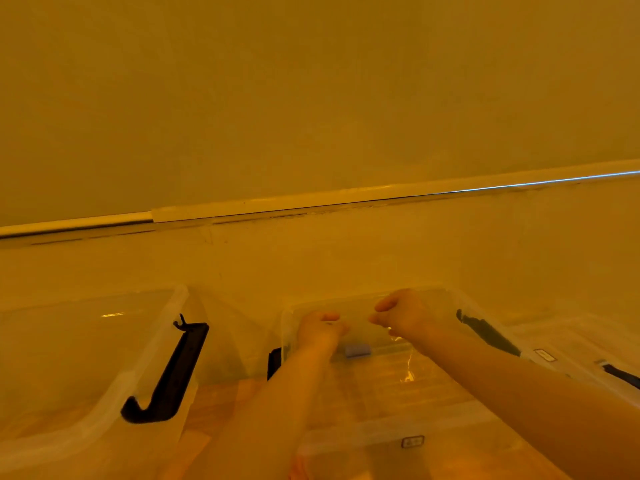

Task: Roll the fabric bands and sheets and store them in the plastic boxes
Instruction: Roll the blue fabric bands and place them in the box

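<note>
1. The view looks forward and down from a head-worn camera. Everything is tinted a strong yellow-orange and slightly blurred.
2. A plain wall fills the upper half. A pale trim strip (311,199) runs across it, rising gently from left to right.
3. Three clear plastic boxes stand on a wooden tabletop (221,403) below the wall.
4. The left box (104,420) sits at the lower left. A black latch handle (173,372) hangs on its right side.
5. The middle box (446,299) lies in the centre. Both of the person's forearms reach into it from the bottom edge.
6. A black latch (488,332) sits on the middle box's right side, and a dark latch piece (274,363) shows on its left side.
7. A right box (571,344) is partly visible at the right edge, just beside the middle box.
8. A small blue-grey fabric roll (357,350) lies inside the middle box, low between the two hands and touching neither.
9. The left hand (320,329) hangs over the middle box. Its grip is curled, fingers bent inward, but I cannot tell whether it holds anything.
10. The right hand (398,311) hangs just beside it, slightly farther in. Its grip is also curled, thumb towards fingertips, and blur hides whether anything is pinched.
11. A small dark-framed label (412,441) shows on the near clear plastic wall.
</note>
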